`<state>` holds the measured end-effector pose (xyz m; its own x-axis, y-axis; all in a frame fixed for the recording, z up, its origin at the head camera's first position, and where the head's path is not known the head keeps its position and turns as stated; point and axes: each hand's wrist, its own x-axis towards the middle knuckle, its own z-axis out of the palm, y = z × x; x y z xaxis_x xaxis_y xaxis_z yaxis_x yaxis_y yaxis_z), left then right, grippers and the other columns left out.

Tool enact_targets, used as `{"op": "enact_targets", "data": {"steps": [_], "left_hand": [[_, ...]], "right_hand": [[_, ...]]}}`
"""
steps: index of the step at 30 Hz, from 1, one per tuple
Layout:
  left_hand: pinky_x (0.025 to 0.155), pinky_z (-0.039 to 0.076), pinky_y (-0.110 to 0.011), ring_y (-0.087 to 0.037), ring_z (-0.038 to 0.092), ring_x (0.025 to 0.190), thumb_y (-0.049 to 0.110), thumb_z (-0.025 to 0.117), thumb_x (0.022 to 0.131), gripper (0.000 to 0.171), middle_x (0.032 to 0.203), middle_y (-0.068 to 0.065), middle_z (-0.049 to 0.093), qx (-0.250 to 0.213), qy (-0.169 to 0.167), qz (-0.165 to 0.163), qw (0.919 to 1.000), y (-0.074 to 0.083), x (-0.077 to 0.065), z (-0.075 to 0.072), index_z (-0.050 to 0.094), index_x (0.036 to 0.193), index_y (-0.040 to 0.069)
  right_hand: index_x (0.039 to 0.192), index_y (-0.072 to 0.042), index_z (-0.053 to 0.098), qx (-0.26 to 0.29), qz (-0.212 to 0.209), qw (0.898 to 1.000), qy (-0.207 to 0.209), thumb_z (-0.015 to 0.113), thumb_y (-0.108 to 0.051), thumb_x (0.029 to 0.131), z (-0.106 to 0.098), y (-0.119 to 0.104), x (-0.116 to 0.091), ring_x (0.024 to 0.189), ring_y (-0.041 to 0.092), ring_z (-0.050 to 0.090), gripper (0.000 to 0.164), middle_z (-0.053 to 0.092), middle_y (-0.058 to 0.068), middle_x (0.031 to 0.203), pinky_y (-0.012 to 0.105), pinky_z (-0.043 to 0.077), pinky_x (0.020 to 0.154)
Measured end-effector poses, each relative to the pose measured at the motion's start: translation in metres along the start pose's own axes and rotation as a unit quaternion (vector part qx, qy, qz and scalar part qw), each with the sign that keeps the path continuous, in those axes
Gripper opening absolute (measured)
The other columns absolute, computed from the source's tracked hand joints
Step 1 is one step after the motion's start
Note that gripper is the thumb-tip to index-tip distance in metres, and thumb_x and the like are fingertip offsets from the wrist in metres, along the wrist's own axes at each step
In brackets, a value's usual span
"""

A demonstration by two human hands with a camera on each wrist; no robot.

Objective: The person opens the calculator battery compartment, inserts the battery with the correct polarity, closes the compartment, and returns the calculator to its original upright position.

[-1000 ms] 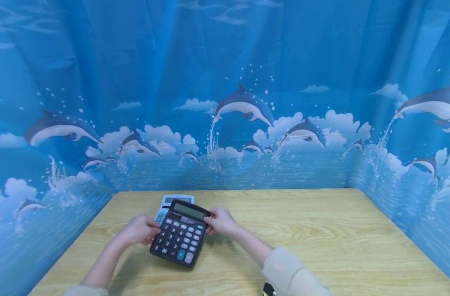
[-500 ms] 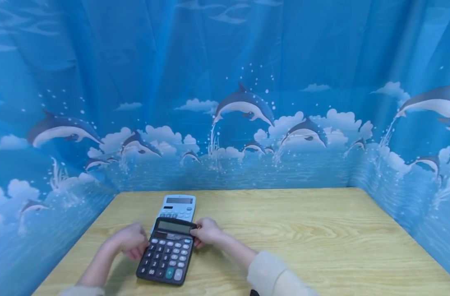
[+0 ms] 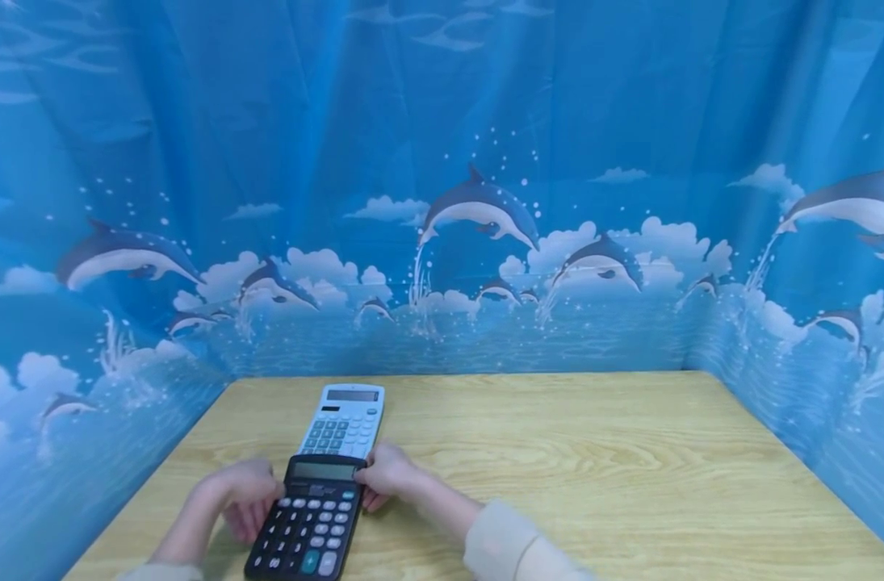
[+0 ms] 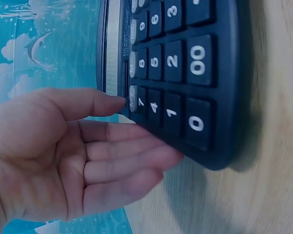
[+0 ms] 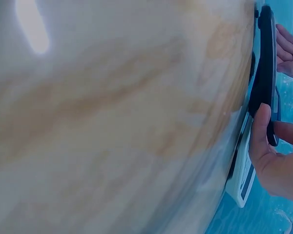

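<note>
A black desk calculator [image 3: 307,520] with a green plus key stands at the near left, cut off at its lower edge by the frame. My right hand [image 3: 389,474] pinches its upper right corner between thumb and fingers. At its left side is my left hand [image 4: 93,156], the thumb tip touching the edge by the M keys; the fingers reach loosely alongside, tips partly hidden by the calculator. Behind lies a white calculator [image 3: 343,420], its lower end covered by the black one. How far the black calculator is raised, I cannot tell.
A wood-grain table [image 3: 594,468] extends to the right of the hands. Blue curtains [image 3: 442,121] printed with dolphins and clouds close off the back and both sides.
The black calculator has come nearer and slightly left with the right hand pinching it, uncovering more of the white calculator. The left hand has moved nearer alongside, its fingers lower.
</note>
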<state>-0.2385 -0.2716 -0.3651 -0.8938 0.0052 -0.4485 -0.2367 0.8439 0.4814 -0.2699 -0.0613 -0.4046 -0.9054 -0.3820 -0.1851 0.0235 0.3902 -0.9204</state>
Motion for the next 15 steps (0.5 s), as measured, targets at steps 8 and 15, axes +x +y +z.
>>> {"op": "enact_targets", "data": {"steps": [8,15], "left_hand": [[0.056,0.054,-0.037,-0.026,0.064,0.056,0.015,0.047,0.089,0.025,0.062,-0.016,0.062,0.007,-0.019,-0.027,0.9994,0.0027,0.0033,-0.0004,0.055,0.076,-0.004],[0.058,0.054,-0.036,-0.026,0.064,0.059,0.017,0.047,0.091,0.026,0.066,-0.016,0.063,0.015,-0.012,-0.06,0.998,0.0084,0.0095,-0.0022,0.053,0.086,-0.007]], "right_hand": [[0.073,0.002,0.053,-0.025,0.012,1.0,-0.003,0.058,-0.001,0.087,-0.0004,-0.004,0.0009,0.046,0.024,0.06,0.016,0.058,0.016,0.055,0.031,0.052,0.046],[0.079,0.003,0.056,-0.064,0.018,0.998,-0.02,0.058,-0.003,0.088,-0.0055,-0.0067,0.0026,0.049,0.026,0.06,0.011,0.059,0.016,0.059,0.032,0.052,0.047]]}}
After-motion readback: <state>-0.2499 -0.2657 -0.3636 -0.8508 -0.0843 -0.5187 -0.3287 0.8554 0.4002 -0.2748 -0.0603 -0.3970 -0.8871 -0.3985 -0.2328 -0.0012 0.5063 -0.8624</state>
